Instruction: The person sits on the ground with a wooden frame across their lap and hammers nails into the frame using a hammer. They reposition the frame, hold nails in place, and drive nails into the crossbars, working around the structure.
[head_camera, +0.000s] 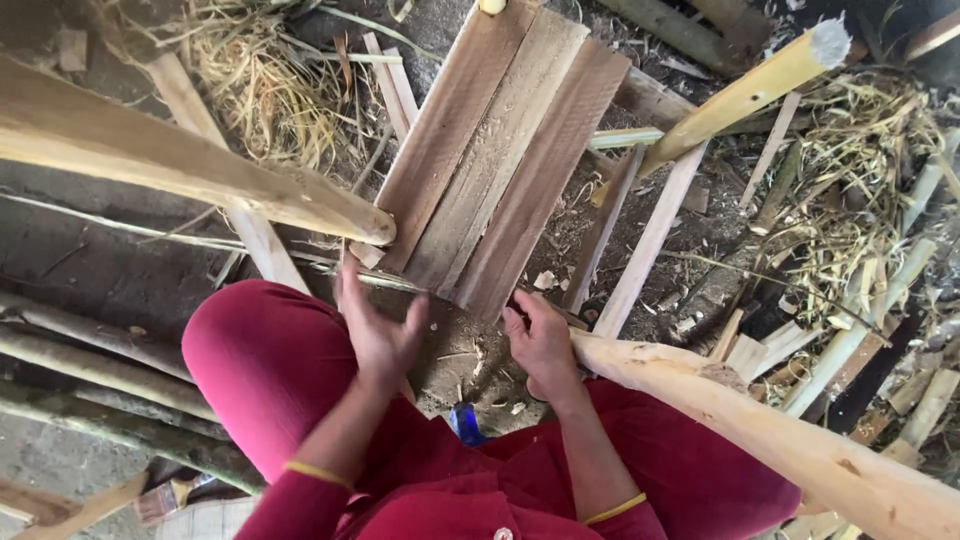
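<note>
Between your red-clad knees (270, 370), both of your hands sit low over the dusty ground. Your left hand (378, 335) is spread, fingers loosely fanned and thumb out, holding nothing; its fingertips come close to the near end of the wooden boards (500, 170). Your right hand (542, 340) is half curled, knuckles up, just at the boards' near right corner and resting beside the peeled pole (780, 440) that runs off to your lower right; whether it grips anything underneath, you cannot tell from this view. A small blue object (466, 424) lies on the ground close to your lap, between your forearms. Just beyond your hands, the boards lie side by side as one grooved panel, slanting away up the frame. A second thick peeled pole (180, 160) crosses from the left, its cut end touching the panel's left edge. Farther off, thin slats (650, 240), a pale bamboo length (750, 90) and heaps of dry straw-like fibre (270, 90) litter the floor.
</note>
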